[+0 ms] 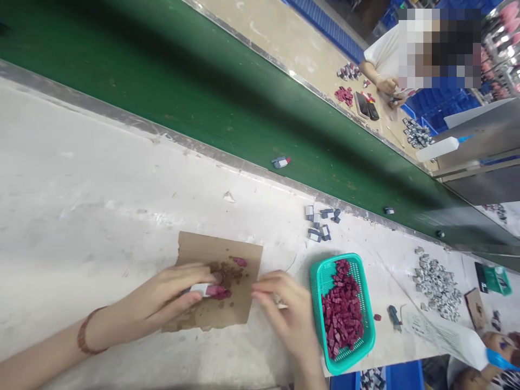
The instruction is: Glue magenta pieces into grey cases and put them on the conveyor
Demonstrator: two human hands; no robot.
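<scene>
My left hand, with a brown band at the wrist, grips a small grey-and-white piece with a maroon end over a sheet of brown cardboard. Dark wet-looking spots mark the cardboard. A loose maroon piece lies on it near its right side. My right hand is at the cardboard's right edge, thumb and fingers pinched together. Something pale shows behind its fingers, but what the pinch holds cannot be made out. Beside that hand stands a green plastic basket with many maroon pieces.
Several grey-and-white pieces lie beyond the basket. A green conveyor belt crosses behind, carrying an assembled piece. Rightward are a pile of pale pieces and a white bottle. A co-worker's hands work across the belt.
</scene>
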